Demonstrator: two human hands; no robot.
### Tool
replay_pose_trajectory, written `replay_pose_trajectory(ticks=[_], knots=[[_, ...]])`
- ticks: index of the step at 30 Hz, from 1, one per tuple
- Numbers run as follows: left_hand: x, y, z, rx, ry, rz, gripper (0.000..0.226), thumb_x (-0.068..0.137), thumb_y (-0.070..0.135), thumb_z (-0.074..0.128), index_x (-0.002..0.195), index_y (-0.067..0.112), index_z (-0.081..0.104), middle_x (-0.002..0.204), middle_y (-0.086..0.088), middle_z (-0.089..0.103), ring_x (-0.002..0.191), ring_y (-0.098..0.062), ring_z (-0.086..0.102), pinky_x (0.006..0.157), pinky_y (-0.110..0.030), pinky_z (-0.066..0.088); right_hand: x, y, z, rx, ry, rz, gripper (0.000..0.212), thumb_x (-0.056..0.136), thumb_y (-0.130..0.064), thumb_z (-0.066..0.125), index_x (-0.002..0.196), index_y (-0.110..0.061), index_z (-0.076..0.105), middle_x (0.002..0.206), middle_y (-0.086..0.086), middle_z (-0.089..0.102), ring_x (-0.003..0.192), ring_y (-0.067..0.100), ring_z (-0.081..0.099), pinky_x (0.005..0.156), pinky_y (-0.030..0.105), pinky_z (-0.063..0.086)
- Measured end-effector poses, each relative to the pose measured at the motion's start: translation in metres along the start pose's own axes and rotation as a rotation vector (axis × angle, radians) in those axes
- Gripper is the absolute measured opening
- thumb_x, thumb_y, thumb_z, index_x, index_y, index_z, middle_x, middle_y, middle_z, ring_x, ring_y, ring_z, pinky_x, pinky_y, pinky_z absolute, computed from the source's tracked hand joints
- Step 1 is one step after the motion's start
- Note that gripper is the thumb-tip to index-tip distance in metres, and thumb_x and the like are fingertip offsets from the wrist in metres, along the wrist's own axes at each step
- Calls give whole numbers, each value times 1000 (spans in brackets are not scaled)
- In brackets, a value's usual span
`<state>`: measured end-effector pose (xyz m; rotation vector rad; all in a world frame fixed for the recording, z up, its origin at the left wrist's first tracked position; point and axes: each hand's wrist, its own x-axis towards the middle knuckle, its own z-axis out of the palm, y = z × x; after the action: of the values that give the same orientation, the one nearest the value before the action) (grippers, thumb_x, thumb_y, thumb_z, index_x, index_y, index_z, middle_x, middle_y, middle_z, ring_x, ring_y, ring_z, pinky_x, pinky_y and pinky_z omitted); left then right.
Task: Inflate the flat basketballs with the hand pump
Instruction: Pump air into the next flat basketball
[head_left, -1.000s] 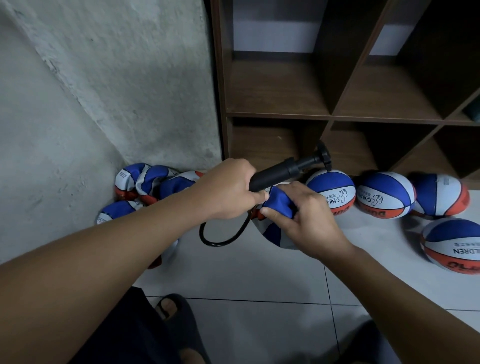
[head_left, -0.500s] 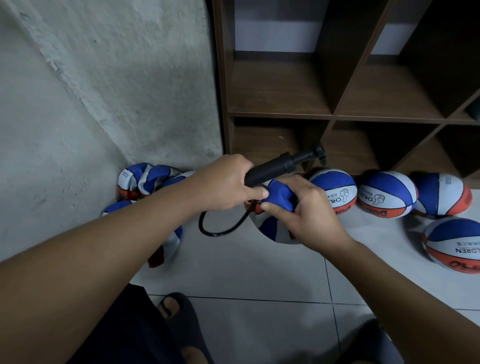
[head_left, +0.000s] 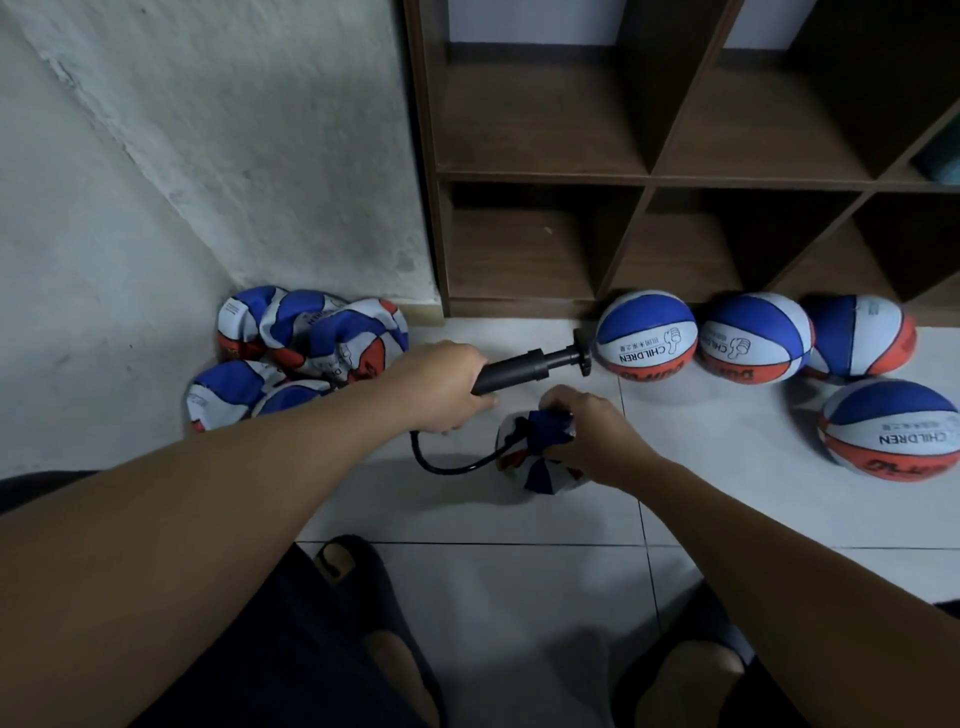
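My left hand (head_left: 441, 384) grips the barrel of a black hand pump (head_left: 524, 366), whose handle points right toward the inflated balls. A black hose (head_left: 447, 465) curves from the pump down to a crumpled flat basketball (head_left: 540, 462) on the floor tiles. My right hand (head_left: 587, 436) pinches the blue folds on top of that flat ball. A heap of several flat blue, white and orange basketballs (head_left: 306, 353) lies in the wall corner at left.
Several inflated basketballs (head_left: 647, 335) sit along the foot of a dark wooden cubby shelf (head_left: 649, 176) and on the tiles at right (head_left: 891, 428). A rough grey wall (head_left: 208, 156) closes the left side. My sandalled feet (head_left: 384, 623) are at the bottom.
Both hands, the pump and the flat ball sit lower and farther from me than before. The view has tilted down, showing my feet and more floor.
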<state>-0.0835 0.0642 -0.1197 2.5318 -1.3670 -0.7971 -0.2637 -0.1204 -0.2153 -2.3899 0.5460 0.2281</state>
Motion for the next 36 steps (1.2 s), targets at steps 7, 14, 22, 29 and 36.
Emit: replay_pose_trajectory(ticks=[7, 14, 22, 29, 36], knots=[[-3, -3, 4, 210, -35, -36, 36, 101, 58, 65, 93, 23, 62, 76, -1, 68, 66, -21, 69, 59, -34, 54, -9, 22, 1, 24, -52, 36, 68, 74, -22, 97, 132, -33, 62, 133, -9, 66, 115, 16, 62, 96, 30, 54], [3, -8, 9, 275, 11, 19, 29, 98, 57, 66, 89, 30, 61, 80, 3, 65, 68, -19, 65, 55, -31, 45, -16, 9, -60, 412, -164, 61, 85, 65, -51, 102, 137, -38, 60, 136, -10, 63, 123, 13, 67, 101, 37, 59], [5, -5, 15, 344, -16, 69, 23, 98, 45, 67, 82, 30, 58, 78, 2, 64, 67, -20, 63, 57, -36, 52, -31, -48, -37, 734, 77, 108, 43, 104, -54, 62, 112, -12, 66, 87, 10, 63, 71, 24, 64, 68, 42, 60], [2, -8, 30, 308, -2, 78, 23, 99, 45, 69, 87, 33, 54, 81, 4, 62, 68, -16, 61, 54, -32, 39, -20, -40, -14, 709, 212, 331, 34, 102, -46, 55, 84, -18, 62, 68, 3, 50, 66, 26, 48, 64, 42, 43], [-5, -29, 30, 185, 9, 15, 21, 97, 54, 69, 90, 36, 61, 79, 7, 64, 69, -15, 64, 59, -32, 46, -17, -1, -43, 666, 468, 466, 23, 86, -35, 52, 81, -14, 59, 69, -2, 53, 74, 26, 47, 68, 42, 42]])
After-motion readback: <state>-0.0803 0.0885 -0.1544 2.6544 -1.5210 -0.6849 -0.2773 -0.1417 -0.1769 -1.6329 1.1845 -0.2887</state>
